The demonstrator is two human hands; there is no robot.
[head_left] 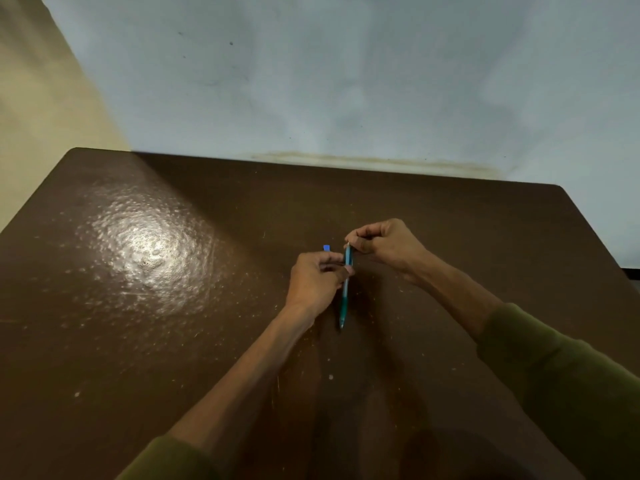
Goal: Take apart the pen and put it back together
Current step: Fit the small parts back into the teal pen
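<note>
A slim blue-green pen (345, 292) is held nearly upright over the brown table (173, 306), tip pointing down toward me. My left hand (315, 282) grips the pen's barrel around its upper middle. My right hand (384, 242) pinches the pen's top end between thumb and fingers. A small blue piece (326, 248) shows just above my left hand's fingers; I cannot tell whether it lies on the table or is held.
The table's back edge meets a pale blue wall (346, 81). A bright glare patch (145, 244) sits on the table's left half. The right table edge (609, 258) runs close to my right forearm. Green sleeves cover both forearms near the bottom.
</note>
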